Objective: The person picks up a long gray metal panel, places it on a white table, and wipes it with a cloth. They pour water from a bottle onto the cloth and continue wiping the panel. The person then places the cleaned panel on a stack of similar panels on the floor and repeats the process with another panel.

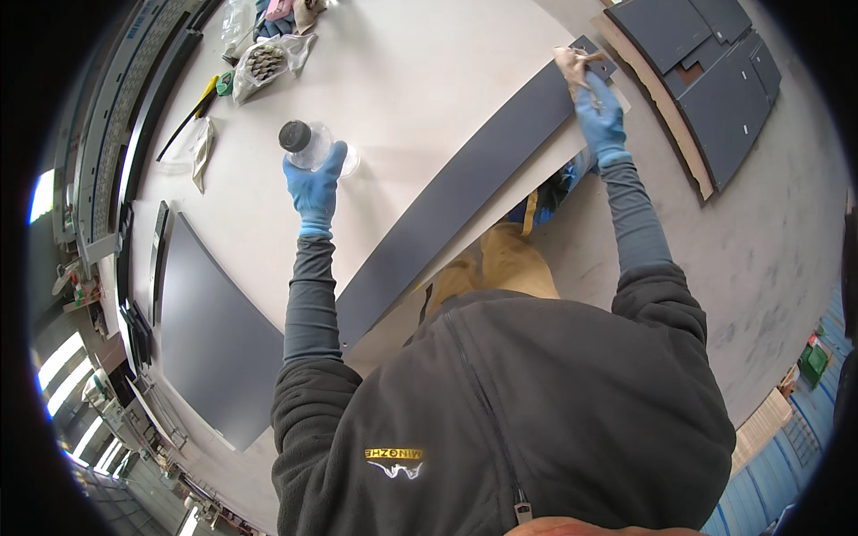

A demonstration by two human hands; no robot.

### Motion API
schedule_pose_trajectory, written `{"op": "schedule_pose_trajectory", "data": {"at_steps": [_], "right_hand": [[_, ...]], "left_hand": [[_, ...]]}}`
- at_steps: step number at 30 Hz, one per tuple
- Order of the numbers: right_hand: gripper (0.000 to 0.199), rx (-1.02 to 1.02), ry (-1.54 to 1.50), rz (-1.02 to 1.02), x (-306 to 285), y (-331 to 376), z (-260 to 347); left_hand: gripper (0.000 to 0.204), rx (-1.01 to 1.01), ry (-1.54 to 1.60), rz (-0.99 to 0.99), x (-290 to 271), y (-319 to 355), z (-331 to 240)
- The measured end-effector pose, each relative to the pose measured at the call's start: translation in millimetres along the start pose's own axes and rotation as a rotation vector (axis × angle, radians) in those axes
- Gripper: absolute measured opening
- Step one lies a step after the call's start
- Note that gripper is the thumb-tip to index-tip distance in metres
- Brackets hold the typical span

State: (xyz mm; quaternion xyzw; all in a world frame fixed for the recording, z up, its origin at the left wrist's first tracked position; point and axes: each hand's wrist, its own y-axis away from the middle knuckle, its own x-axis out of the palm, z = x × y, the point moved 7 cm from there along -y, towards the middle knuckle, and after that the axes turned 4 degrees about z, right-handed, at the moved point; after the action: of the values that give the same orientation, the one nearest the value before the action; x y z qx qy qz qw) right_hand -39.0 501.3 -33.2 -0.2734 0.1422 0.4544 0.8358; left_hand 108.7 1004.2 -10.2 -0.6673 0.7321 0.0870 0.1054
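My left hand (314, 196), in a blue glove, is closed around a clear bottle (313, 154) with a black cap, above the pale tabletop. A long, narrow dark grey panel (456, 183) runs diagonally in front of me, from near my left forearm to the far right. At its far right end my right hand (601, 121), also gloved in blue, grips a crumpled beige cloth (575, 70). The cloth lies against the panel's surface there and covers part of that end.
Another grey panel (210, 326) lies on the left of the table (407, 80). Stacked grey boards (666, 36) stand at the far right. Toward the far left are a plastic bag of small parts (264, 62), a yellow-and-black tool (200, 104) and a whitish cloth (204, 147).
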Motion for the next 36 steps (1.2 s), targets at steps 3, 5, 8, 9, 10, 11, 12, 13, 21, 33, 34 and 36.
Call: {"op": "schedule_pose_trajectory", "data": {"at_steps": [3, 5, 8, 9, 10, 11, 12, 13, 21, 33, 34, 36], "right_hand": [[0.035, -0.014, 0.554, 0.285, 43.8, -3.5, -9.5], [0.039, -0.325, 0.599, 0.141, 55.6, 9.8, 9.5], [0.04, -0.248, 0.613, 0.15, 61.7, 19.7, -7.1], [0.04, -0.248, 0.605, 0.171, 62.1, 20.0, -11.6], [0.041, -0.268, 0.578, 0.16, 58.8, 17.2, -13.5], [0.041, -0.264, 0.614, 0.176, 57.7, 15.2, -15.6], [0.041, -0.274, 0.631, 0.156, 55.2, 11.9, -12.9], [0.041, -0.306, 0.662, 0.171, 58.1, 12.7, -6.1], [0.036, -0.747, 0.429, 0.512, 144.6, 141.3, 130.3], [0.021, -0.571, 0.898, 0.415, 148.5, 112.0, 64.0], [0.027, -0.66, 0.851, 0.53, 170.2, 152.6, 84.9], [0.043, -0.706, 0.487, 0.826, 203.1, 214.6, 119.2]], "left_hand": [[0.074, -0.035, 0.105, -0.067, -6.8, 2.1, 29.2], [0.063, 0.027, 0.15, -0.078, -8.9, 5.8, 33.6], [0.084, 0.039, -0.002, -0.116, -10.0, 34.2, 32.8], [0.087, 0.143, -0.063, -0.127, -4.4, 49.9, 25.1], [0.096, 0.114, -0.325, -0.078, -3.7, 74.5, 23.4], [0.1, -0.046, -0.444, -0.088, 0.2, 108.3, 34.4], [0.112, -0.068, -0.557, 0.092, 11.3, 137.6, 39.3], [0.125, 0.025, -0.74, 0.294, 26.2, 168.2, 39.8], [0.135, 0.108, -1.067, 0.496, 53.7, 218.4, 81.9], [0.134, 0.129, -1.078, 0.483, 52.2, 218.8, 81.1], [0.134, 0.131, -1.075, 0.491, 52.8, 218.0, 80.7], [0.133, 0.145, -1.086, 0.515, 54.5, 217.5, 79.5]]}}
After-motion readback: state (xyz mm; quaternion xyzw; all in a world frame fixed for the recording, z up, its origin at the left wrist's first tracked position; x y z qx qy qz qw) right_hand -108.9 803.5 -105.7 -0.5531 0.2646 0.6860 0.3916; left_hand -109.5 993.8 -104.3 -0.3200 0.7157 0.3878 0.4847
